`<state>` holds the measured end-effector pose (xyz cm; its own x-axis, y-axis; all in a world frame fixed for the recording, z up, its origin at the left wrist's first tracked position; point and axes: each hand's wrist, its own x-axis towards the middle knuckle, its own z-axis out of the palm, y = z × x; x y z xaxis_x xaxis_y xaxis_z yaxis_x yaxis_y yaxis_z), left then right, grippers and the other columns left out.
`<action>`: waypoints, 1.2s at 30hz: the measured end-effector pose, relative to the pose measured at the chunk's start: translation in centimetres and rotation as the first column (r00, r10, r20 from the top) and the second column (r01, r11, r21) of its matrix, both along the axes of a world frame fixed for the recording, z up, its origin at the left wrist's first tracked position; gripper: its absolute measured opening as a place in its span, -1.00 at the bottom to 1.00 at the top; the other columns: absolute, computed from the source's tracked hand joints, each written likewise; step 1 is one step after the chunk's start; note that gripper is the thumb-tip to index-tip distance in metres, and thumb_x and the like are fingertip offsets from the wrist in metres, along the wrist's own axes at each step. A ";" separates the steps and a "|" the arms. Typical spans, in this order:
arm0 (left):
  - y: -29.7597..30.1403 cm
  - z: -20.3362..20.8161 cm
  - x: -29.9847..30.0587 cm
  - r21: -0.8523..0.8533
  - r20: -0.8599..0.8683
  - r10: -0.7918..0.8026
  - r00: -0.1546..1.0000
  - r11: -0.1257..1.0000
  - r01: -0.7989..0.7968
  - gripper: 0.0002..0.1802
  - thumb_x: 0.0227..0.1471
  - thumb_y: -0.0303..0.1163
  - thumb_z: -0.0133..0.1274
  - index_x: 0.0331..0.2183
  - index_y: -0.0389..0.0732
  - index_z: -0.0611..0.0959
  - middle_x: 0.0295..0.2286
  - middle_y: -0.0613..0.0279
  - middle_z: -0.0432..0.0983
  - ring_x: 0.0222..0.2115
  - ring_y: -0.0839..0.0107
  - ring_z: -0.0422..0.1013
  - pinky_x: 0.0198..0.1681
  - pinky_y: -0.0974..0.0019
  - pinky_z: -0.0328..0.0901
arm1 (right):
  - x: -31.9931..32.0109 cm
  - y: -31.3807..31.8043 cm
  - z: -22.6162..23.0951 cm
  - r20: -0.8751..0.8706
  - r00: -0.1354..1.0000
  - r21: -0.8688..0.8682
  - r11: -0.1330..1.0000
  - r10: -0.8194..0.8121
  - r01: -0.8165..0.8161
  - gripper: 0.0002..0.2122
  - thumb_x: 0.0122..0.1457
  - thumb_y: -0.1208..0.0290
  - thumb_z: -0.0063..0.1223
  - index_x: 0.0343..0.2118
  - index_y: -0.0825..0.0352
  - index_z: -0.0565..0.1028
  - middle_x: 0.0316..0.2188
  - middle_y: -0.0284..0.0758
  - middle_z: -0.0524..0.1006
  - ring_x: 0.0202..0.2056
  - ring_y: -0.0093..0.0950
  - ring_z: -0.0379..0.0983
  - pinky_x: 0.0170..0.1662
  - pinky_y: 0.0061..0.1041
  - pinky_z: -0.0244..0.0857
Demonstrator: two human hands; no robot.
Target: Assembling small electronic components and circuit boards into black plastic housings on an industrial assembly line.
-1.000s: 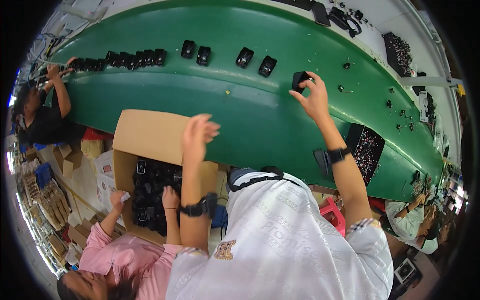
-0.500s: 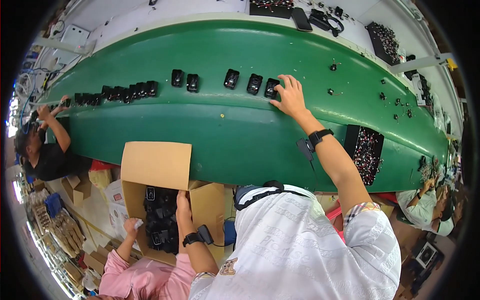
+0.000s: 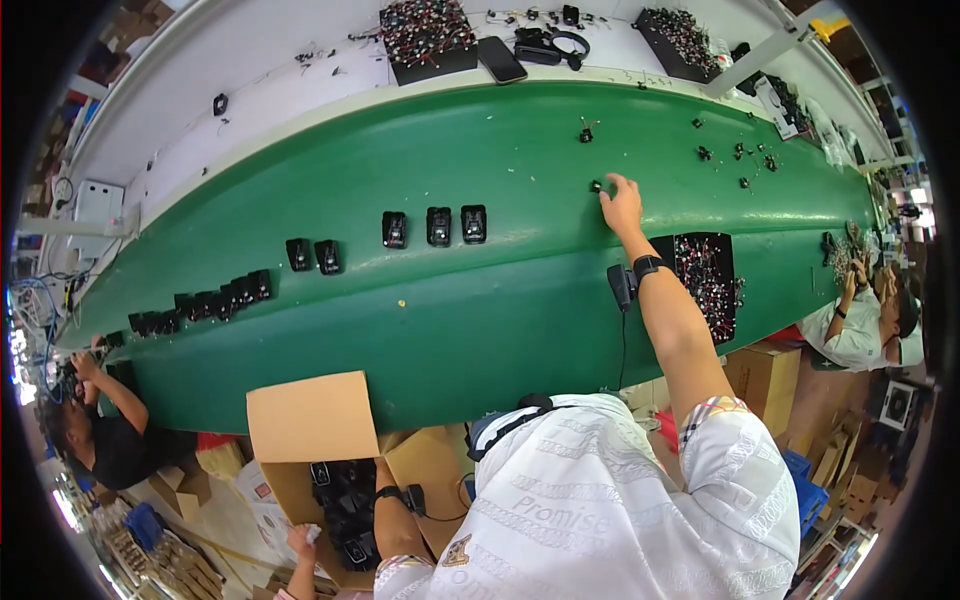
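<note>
Small black component (image 3: 597, 186) at the curled fingers of the right hand (image 3: 622, 205), over the green surface (image 3: 520, 320), is best pinched squarely by its body; firm grip can't be told, nor can the mostly hidden left hand's (image 3: 384, 471).

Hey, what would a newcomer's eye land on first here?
Probably the long green table across the middle, with a broken line of black cases toward its left. Next, the right hand above the table's right side, close to a small black part. Below, left of centre, an open cardboard box holds dark pieces.
</note>
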<state>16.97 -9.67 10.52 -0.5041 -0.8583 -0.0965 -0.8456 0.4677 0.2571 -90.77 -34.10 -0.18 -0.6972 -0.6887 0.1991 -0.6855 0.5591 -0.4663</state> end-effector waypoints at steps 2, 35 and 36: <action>-0.5 -0.2 -1.5 0.162 0.163 0.082 0.983 0.981 -0.109 -0.69 0.10 -0.24 0.11 -0.15 -0.20 0.59 -0.19 0.06 0.54 -0.21 0.08 0.49 -0.25 0.09 0.42 | -0.5 0.2 0.3 0.053 0.999 0.075 0.997 0.002 -0.006 -0.74 0.09 0.36 0.23 -0.14 0.20 0.57 -0.15 -0.17 0.54 -0.17 -0.13 0.52 -0.11 -0.21 0.42; -16.2 16.2 -70.0 0.149 -0.832 -0.013 0.555 0.958 0.245 -0.08 -0.32 -0.47 0.46 0.12 -0.23 0.39 0.04 0.06 0.41 0.01 0.23 0.44 0.06 0.20 0.37 | 19.5 14.3 26.4 0.583 0.299 -0.730 0.648 0.756 -0.216 -0.80 0.02 0.80 0.21 -0.33 0.42 0.47 -0.34 -0.12 0.60 -0.19 -0.40 0.57 -0.11 -0.47 0.48; -16.1 16.3 -70.0 0.139 -0.817 -0.026 0.576 0.961 0.239 -0.05 -0.34 -0.48 0.45 0.13 -0.21 0.36 0.05 0.07 0.42 -0.01 0.21 0.45 0.04 0.19 0.39 | 18.9 14.3 26.1 0.515 0.328 -0.725 0.606 0.792 -0.327 -0.80 0.00 0.81 0.21 -0.34 0.43 0.50 -0.35 -0.14 0.60 -0.20 -0.41 0.57 -0.11 -0.48 0.48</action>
